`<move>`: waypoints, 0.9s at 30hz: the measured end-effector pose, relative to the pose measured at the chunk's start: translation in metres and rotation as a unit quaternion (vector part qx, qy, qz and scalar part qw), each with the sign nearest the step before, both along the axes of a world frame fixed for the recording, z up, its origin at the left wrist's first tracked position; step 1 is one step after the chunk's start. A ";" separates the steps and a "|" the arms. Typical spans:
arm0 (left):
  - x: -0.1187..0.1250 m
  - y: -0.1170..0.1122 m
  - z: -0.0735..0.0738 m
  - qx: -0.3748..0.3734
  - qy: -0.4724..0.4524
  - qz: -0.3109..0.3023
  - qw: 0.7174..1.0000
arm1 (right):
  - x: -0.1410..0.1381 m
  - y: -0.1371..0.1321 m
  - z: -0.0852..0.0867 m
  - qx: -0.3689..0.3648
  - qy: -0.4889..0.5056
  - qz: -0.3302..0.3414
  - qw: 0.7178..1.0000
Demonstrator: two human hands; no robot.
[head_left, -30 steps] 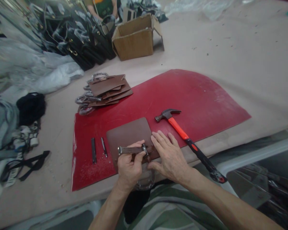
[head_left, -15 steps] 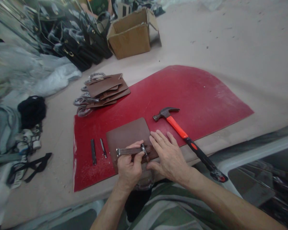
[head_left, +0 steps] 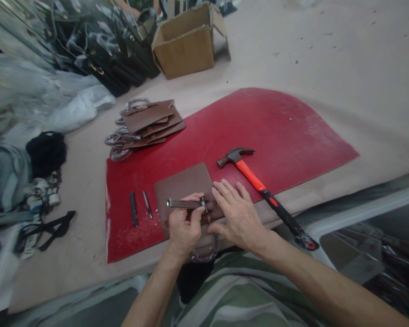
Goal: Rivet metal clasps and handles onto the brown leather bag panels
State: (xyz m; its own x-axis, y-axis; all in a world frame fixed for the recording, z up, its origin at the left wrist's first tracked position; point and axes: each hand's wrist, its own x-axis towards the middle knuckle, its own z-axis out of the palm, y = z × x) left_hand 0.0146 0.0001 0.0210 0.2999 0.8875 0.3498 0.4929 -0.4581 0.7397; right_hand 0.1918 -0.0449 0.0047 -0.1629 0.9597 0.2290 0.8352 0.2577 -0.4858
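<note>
A brown leather piece (head_left: 184, 184) lies on a red mat (head_left: 266, 127) near the table's front edge. My left hand (head_left: 184, 229) is closed round a metal punch tool (head_left: 184, 204), held sideways over the leather. My right hand (head_left: 236, 218) lies flat with fingers stretched out, pressing the leather's right edge beside the punch tip. A hammer (head_left: 255, 181) with an orange and black handle rests on the mat just right of my right hand.
Two small dark punches (head_left: 139, 208) lie on the mat's left part. A stack of brown leather pieces with handles (head_left: 146, 122) sits at the mat's far left corner. A cardboard box (head_left: 187, 43), black bags (head_left: 105, 50) and plastic wrap (head_left: 64, 104) lie beyond.
The view has shifted slightly. Both hands stay on the leather piece, with the punch still in my left hand; the hammer has not moved.
</note>
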 end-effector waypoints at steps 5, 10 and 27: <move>0.005 -0.002 0.002 0.053 0.017 -0.012 0.998 | 0.000 0.000 0.000 0.005 0.004 -0.002 1.000; 0.007 -0.003 0.003 0.078 0.028 -0.019 0.996 | -0.002 -0.003 0.005 0.002 0.007 0.000 1.000; 0.015 -0.006 -0.005 -0.009 -0.007 -0.022 1.000 | 0.079 0.015 0.056 -0.285 0.161 -0.225 0.918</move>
State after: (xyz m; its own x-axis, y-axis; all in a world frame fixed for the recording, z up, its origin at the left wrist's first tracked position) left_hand 0.0295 -0.0054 0.0157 0.3340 0.8799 0.3380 0.4619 -0.4653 0.7550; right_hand 0.2706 -0.0298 0.0609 0.2680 0.8919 -0.3641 0.5835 -0.4510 -0.6754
